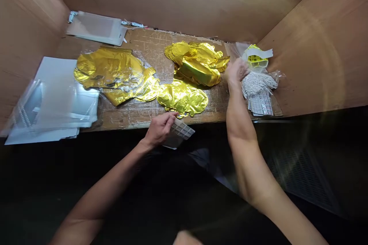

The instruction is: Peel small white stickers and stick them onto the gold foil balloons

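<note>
My left hand is closed on a small clear packet of white printed labels at the near edge of the wooden bench. A flat gold foil balloon lies just beyond it. My right hand is stretched out to the far right. Its fingers are curled at a bundle of white strings and a sheet of labels. What the fingers hold is hidden. Two more heaps of gold foil balloons lie on the bench.
A stack of clear plastic bags lies at the left. Another pile of clear bags sits at the back left. Yellow and white sticker rolls stand in the right corner. Wooden walls close in the bench on three sides.
</note>
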Action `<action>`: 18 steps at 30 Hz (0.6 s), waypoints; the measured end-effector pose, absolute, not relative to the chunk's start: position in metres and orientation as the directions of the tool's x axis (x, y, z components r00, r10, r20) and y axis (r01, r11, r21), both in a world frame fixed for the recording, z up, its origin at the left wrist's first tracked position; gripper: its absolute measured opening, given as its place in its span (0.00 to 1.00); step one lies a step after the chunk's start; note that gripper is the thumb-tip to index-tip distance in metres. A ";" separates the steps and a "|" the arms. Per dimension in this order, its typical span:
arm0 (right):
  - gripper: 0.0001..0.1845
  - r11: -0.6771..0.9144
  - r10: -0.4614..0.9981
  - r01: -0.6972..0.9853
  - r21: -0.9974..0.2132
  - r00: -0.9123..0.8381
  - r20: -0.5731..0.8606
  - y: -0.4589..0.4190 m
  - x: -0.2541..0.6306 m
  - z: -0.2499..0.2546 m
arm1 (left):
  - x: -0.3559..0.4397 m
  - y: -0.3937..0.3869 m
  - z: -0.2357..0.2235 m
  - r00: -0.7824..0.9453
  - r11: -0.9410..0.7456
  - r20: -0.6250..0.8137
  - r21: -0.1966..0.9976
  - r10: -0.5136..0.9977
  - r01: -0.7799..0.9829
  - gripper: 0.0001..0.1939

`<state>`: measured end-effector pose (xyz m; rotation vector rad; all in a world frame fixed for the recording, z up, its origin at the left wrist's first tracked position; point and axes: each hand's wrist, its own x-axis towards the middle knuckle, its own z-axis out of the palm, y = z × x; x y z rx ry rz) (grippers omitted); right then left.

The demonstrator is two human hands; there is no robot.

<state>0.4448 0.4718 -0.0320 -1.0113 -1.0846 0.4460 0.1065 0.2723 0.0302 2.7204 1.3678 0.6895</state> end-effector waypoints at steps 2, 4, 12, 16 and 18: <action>0.23 0.509 0.689 0.172 -0.843 0.506 0.519 0.462 0.444 -0.034 | 0.109 0.273 0.040 0.343 -0.511 0.424 0.393 0.838 0.765 0.21; 0.18 0.589 0.695 0.175 -0.789 0.387 0.606 0.430 0.412 -0.040 | 0.111 0.273 0.047 0.250 -0.478 0.466 0.473 0.849 0.740 0.27; 0.12 0.853 0.488 0.273 -0.445 -0.112 0.866 0.306 0.283 -0.048 | 0.116 0.272 0.046 0.241 -0.437 0.394 0.549 0.887 0.712 0.28; 0.09 0.815 0.423 0.468 -0.342 -0.078 0.903 0.307 0.287 -0.045 | 0.113 0.272 0.045 0.289 -0.408 0.290 0.578 0.912 0.707 0.22; 0.07 0.804 0.368 0.525 -0.279 -0.070 0.927 0.308 0.288 -0.045 | 0.111 0.273 0.045 0.324 -0.409 0.251 0.561 0.912 0.719 0.17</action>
